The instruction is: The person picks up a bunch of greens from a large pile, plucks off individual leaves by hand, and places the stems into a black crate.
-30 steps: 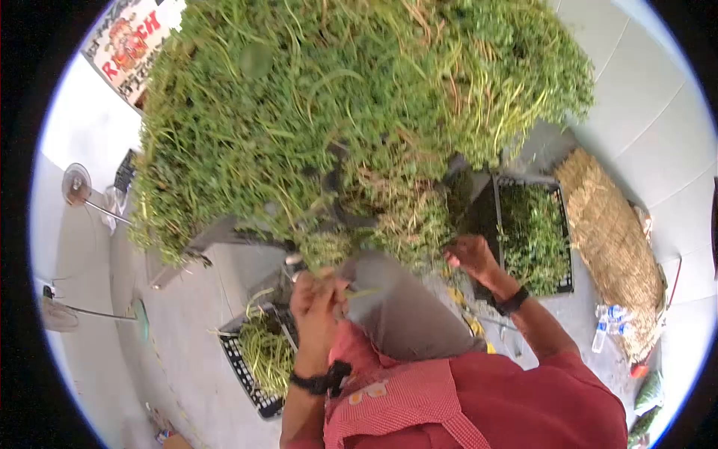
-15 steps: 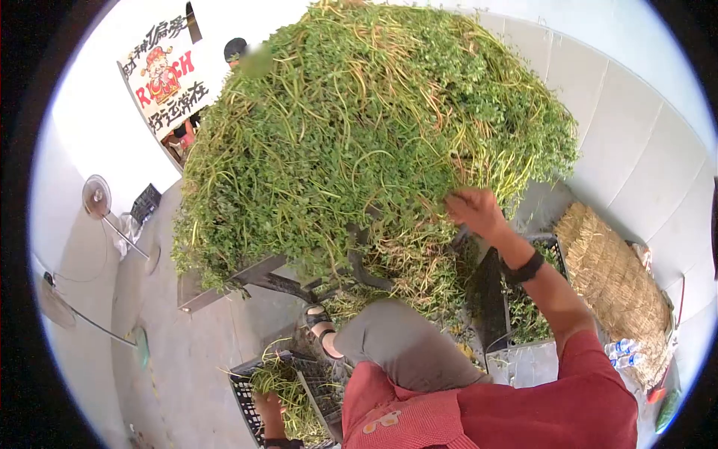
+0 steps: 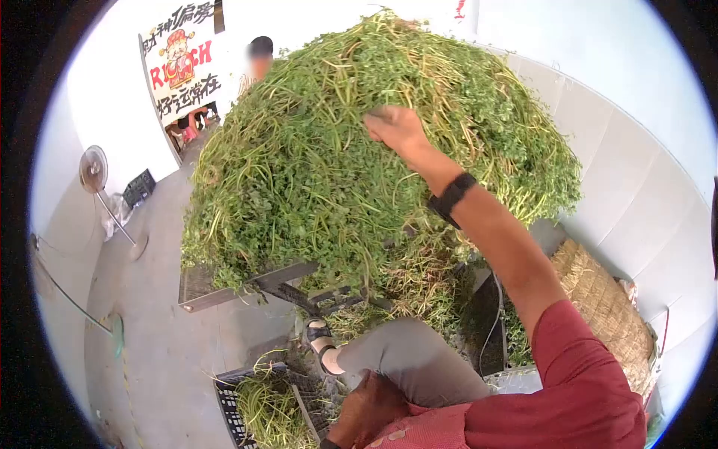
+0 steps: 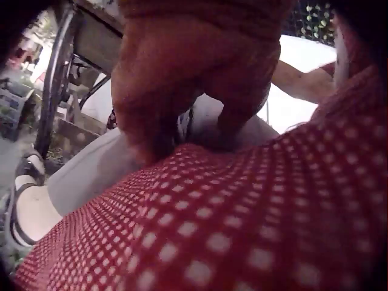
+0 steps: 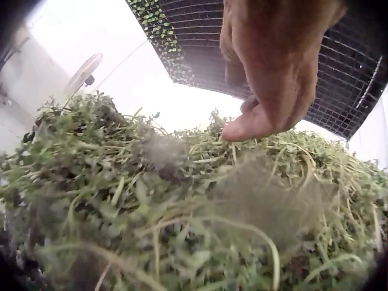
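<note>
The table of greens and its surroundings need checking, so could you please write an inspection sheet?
Surface: table mostly covered, edge visible.
Job's things: greens heaped on table; stems in left crate.
Clutter: loose greens under table; straw bundle on floor.
Hands: right hand at the greens, left hand at apron; grips unclear.
Cables: thin pale cord by right crate.
Surroundings: fan and sign at left; another person behind greens.

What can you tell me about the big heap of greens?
The big heap of greens is a broad, domed tangle of small green leaves and long yellow-green stems, some tan. It rests on a table with a metal-looking edge, spilling over the near side. The right hand is over its upper part; whether they touch is unclear.
</note>
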### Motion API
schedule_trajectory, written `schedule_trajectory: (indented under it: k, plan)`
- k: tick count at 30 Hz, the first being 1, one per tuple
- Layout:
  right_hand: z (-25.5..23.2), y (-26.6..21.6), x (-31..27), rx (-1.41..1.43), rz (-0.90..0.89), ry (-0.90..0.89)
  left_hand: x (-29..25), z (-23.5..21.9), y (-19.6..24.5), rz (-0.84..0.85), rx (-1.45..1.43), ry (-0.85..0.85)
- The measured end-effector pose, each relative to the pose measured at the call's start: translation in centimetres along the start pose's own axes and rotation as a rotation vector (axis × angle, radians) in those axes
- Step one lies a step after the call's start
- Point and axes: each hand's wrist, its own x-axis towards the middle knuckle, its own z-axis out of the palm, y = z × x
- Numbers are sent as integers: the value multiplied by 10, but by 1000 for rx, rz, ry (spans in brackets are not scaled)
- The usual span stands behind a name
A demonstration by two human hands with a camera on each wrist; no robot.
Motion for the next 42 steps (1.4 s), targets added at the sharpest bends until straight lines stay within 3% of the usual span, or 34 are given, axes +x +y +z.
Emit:
schedule_trajectory:
  k: [1, 3, 4, 6, 7, 9, 10, 11, 13, 14, 16, 17, 19, 21, 24, 27, 29, 30, 31, 33, 34, 37, 38, 39, 41, 42]
  plan:
    - [14, -4, 17, -3, -1, -11, 1, 4, -3, -4, -10, 4]
    - [39, -14, 50, -387, 35, 244, 5, 10, -11, -25, 14, -164]
    - [46, -24, 63, -388, 34, 242, 7, 4, -6, -25, 13, -163]
    - [62, -40, 83, -384, 297, 150, 1, -11, 7, 137, 79, -7]
    - [79, -31, 92, -385, 297, 144, -3, -22, 10, 133, 75, -7]
    - [110, -20, 94, -885, 139, 612, -10, -39, 14, 85, -147, -19]
    - [108, -22, 100, -798, 271, 459, -10, -38, 11, 77, -146, -20]
    - [102, -22, 103, -791, 272, 453, -10, -33, 8, 58, -143, 27]
    - [84, -16, 109, -613, 410, 173, -12, -27, -1, 31, -138, 74]
    - [79, -11, 109, -611, 404, 168, -11, -26, -5, 27, -191, 85]
    - [70, 8, 105, -617, 171, 198, -11, -28, -4, 26, -239, 91]
    - [67, 13, 101, -614, 173, 199, -12, -31, -1, -25, -252, 44]
    - [63, 23, 91, -627, 11, 269, -11, -21, -8, -79, -265, -1]
    - [57, 24, 79, -610, 51, 256, -8, 2, -31, 74, 24, 133]
    - [26, 25, 60, -609, 85, 176, -4, 16, -27, -49, -10, 84]
    - [-8, 46, 37, -486, 159, 92, -3, 27, -35, 71, 100, 37]
    - [-16, 103, 29, -327, -198, 352, -4, 34, -41, 95, 136, 50]
    - [-32, 82, 11, 72, 136, 112, -5, 35, -42, 116, 164, 72]
    - [-44, 83, -2, 75, 146, 127, -5, 31, -34, 124, 174, 59]
    - [-68, 87, -24, 102, 356, 35, -2, 25, -16, 79, 76, 128]
    - [-72, 92, -30, 71, 455, 125, -2, 25, -13, 83, 81, 120]
    - [-93, 91, -44, 146, 546, 66, 1, 27, -7, 25, 4, 150]
    - [-98, 89, -46, -62, 601, 51, 1, 27, -6, 74, 70, 182]
    - [-99, 87, -52, -57, 618, 56, -1, 25, -6, 123, 136, 212]
    - [-105, 86, -53, 175, 569, 0, 1, 23, -3, 75, 88, 176]
    - [-107, 117, -44, 203, 418, -11, 1, 22, -2, 24, 37, 155]
